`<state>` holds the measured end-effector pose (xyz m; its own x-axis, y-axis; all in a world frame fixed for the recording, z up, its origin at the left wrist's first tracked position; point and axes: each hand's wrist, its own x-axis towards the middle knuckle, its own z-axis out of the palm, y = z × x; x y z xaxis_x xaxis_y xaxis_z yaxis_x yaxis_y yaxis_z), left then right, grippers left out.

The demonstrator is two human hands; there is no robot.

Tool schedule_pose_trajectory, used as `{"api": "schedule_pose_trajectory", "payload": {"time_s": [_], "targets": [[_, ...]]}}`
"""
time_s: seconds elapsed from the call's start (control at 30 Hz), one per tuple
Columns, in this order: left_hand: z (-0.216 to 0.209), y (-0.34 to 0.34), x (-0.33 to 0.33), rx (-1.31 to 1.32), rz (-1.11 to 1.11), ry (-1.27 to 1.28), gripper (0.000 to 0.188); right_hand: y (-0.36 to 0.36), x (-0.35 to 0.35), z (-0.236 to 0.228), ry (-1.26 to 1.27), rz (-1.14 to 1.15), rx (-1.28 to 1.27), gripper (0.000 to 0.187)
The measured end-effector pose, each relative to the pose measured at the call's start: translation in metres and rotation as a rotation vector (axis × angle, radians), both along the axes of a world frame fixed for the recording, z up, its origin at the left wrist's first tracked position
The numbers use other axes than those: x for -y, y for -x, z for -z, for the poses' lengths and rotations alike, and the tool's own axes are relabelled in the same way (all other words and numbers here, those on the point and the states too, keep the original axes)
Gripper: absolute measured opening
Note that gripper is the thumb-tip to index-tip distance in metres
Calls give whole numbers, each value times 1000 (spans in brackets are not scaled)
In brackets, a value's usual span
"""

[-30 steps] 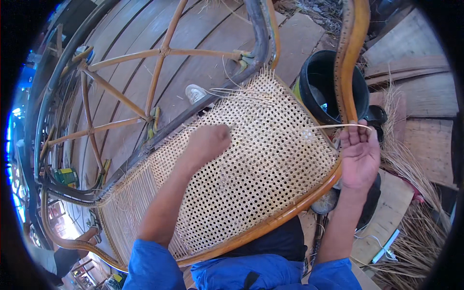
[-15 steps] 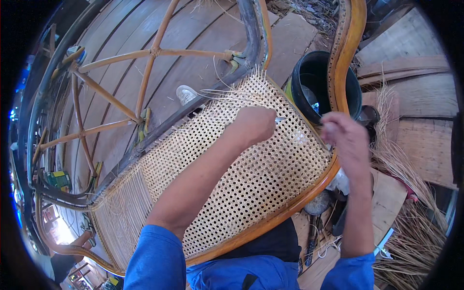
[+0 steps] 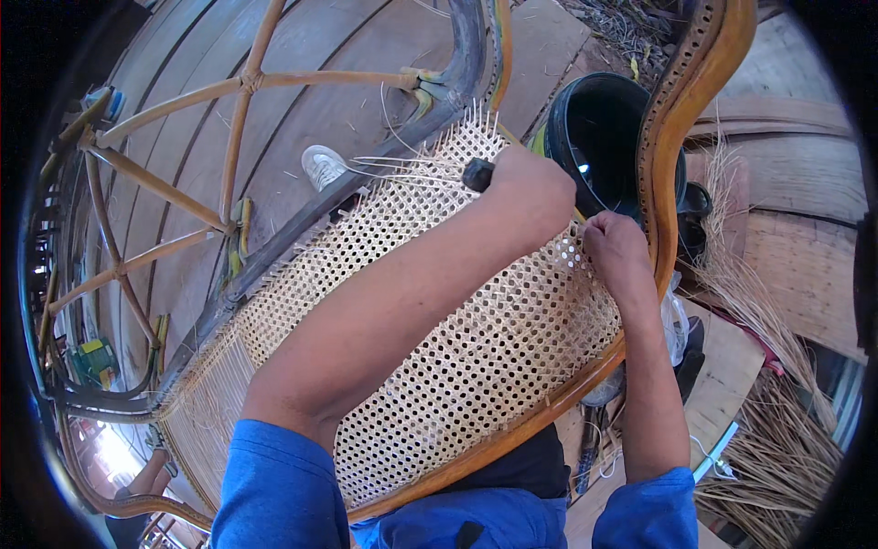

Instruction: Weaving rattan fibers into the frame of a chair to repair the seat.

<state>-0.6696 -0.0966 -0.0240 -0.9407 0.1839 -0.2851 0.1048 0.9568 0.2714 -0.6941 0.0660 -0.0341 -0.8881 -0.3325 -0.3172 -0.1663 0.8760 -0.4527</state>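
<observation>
left hand (image 3: 530, 188) closes round a dark tool handle (image 3: 476, 174), tool's working end hidden inside the fist; right hand (image 3: 617, 249) fingertips curl out of sight at the woven cane panel (image 3: 439, 366) edge, so what they pinch can't be told; left forearm covers a diagonal strip of the weave; black bucket (image 3: 594, 128) partly behind the curved wooden frame (image 3: 681, 119), contents too dark to tell; frame top cut off by the upper edge; both sleeves cut off at the lower edge
</observation>
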Motion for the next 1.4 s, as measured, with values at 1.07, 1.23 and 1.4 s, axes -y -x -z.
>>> {"api": "schedule_pose_trajectory", "payload": {"time_s": [1.07,1.23,1.4], "targets": [[-100,-299,-120,-696,-840,-956,6,-225,-129,-179,964,48,578,10],[-97,-303,-123,-412,-1032,-1280,10,-230,-160,-158,1719,318,850,17],[-88,-320,-132,-320,-984,-1016,7,-198,-158,-116,1801,385,765,15]]}}
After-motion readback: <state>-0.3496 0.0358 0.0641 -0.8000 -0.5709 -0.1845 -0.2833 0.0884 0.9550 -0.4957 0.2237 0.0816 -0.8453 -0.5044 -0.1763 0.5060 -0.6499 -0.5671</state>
